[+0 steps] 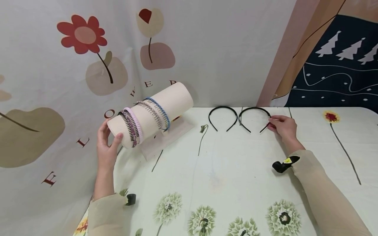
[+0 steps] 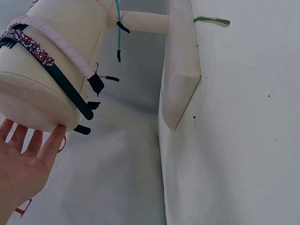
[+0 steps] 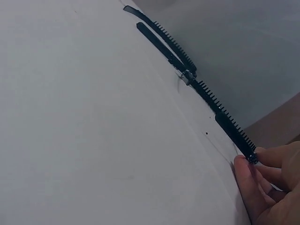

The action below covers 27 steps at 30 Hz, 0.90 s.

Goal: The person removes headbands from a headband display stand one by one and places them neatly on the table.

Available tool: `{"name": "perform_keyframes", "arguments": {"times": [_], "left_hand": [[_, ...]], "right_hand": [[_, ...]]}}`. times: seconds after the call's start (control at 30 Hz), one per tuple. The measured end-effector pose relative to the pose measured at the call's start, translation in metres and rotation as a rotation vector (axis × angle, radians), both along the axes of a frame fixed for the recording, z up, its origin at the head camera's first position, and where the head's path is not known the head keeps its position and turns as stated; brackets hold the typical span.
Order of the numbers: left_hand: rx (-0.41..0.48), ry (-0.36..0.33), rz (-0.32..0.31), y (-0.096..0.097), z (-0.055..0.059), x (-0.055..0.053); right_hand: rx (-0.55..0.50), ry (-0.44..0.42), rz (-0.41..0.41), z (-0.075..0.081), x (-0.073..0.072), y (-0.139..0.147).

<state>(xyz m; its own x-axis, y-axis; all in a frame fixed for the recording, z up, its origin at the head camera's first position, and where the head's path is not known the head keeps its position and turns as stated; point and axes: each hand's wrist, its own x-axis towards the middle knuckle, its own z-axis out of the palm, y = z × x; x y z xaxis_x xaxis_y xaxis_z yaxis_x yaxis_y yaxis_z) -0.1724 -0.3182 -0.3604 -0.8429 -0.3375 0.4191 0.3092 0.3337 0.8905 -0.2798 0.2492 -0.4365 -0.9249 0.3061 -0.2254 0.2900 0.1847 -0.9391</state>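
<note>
A cream cylindrical headband stand (image 1: 178,98) is at the left in the head view, slanting across the table. My left hand (image 1: 107,152) holds its near end, thumb on one side and fingers on the other. Around the cylinder sit several headbands: a lilac wrapped one (image 2: 56,40), a pink beaded one (image 2: 33,44), a silvery toothed one (image 1: 152,111) and a blue one (image 1: 163,113). At the table's back edge lie two black toothed headbands, one on the left (image 1: 222,107) and one on the right (image 1: 254,108). My right hand (image 1: 284,127) pinches the right one near its end between thumb and fingers.
Under the cylinder, a short post (image 2: 145,22) joins a flat cream base (image 2: 180,70) on the table. A flower-printed cloth (image 1: 230,177) covers the table. Behind it hangs a printed curtain (image 1: 221,49), with a dark tree-patterned cloth (image 1: 333,72) at the right.
</note>
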Motion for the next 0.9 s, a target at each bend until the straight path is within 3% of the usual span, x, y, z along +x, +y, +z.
{"name": "perform_keyframes", "arguments": {"times": [0.47, 0.9], "left_hand": [[-0.029, -0.018, 0.010, 0.000, 0.000, 0.001], [-0.046, -0.044, 0.025, 0.001, 0.001, 0.003]], "right_hand": [[0.130, 0.074, 0.013, -0.001, 0.002, -0.004], [0.319, 0.060, 0.076, -0.001, 0.004, -0.011]]}}
